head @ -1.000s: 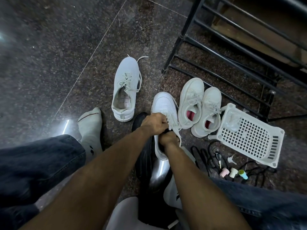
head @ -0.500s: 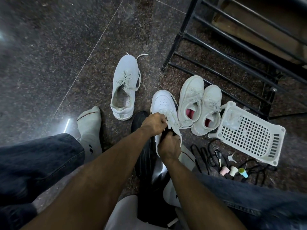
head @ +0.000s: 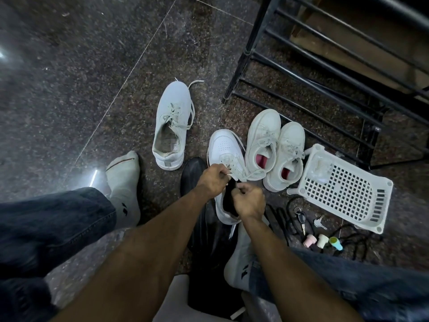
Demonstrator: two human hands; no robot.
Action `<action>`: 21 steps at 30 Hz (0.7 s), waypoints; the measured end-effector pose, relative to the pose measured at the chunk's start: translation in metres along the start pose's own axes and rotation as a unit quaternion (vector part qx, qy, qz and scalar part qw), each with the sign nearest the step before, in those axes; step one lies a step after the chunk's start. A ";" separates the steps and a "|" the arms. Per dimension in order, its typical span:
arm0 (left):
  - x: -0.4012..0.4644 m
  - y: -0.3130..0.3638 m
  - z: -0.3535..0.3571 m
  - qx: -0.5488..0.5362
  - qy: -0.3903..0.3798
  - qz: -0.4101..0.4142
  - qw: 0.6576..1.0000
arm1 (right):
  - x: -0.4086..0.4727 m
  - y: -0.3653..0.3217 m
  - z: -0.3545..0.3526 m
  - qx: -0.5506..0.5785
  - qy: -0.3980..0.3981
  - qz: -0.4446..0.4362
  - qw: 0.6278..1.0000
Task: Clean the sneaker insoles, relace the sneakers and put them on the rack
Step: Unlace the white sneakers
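My left hand (head: 212,180) is curled, thumb and fingers pinching shut. My right hand (head: 249,201) sits just beside it, fingers curled in a pinch too. Both forearms reach forward, converging.

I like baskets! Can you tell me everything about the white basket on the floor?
The white basket looks like plastic. It is rectangular with rounded corners, its wall a grid of small square holes, with longer slots at one end. It lies tipped on its side on the dark speckled floor, right of the pair of sneakers and in front of the black rack. Something clear and crinkly shows at its upper left. Neither hand touches it.
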State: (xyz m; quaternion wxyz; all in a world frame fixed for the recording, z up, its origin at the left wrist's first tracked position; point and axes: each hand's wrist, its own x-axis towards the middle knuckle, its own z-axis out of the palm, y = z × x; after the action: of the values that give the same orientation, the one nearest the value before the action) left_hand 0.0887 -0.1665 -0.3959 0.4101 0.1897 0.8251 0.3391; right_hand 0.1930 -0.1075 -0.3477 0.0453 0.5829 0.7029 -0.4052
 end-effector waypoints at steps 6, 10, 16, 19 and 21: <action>-0.002 0.002 -0.001 -0.021 0.016 -0.001 1.000 | 0.006 -0.011 -0.018 0.025 -0.017 0.059 0.998; -0.009 0.003 0.004 -0.020 0.014 0.021 0.999 | 0.009 -0.014 -0.027 0.027 -0.018 0.096 0.995; -0.021 -0.016 0.010 -0.039 -0.089 0.074 0.993 | 0.006 -0.012 -0.018 0.130 0.017 0.149 0.980; -0.030 -0.026 0.008 -0.052 -0.116 0.093 0.988 | 0.004 -0.014 -0.010 0.201 0.013 0.183 0.962; -0.029 -0.030 0.002 -0.050 -0.124 0.101 0.986 | 0.004 -0.018 -0.012 0.249 0.014 0.205 0.947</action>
State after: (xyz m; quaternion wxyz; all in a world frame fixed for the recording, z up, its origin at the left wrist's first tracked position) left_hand 0.1063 -0.2034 -0.4022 0.4813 0.2921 0.7267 0.3936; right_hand 0.1811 -0.0971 -0.3328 -0.0291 0.7125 0.4458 -0.5411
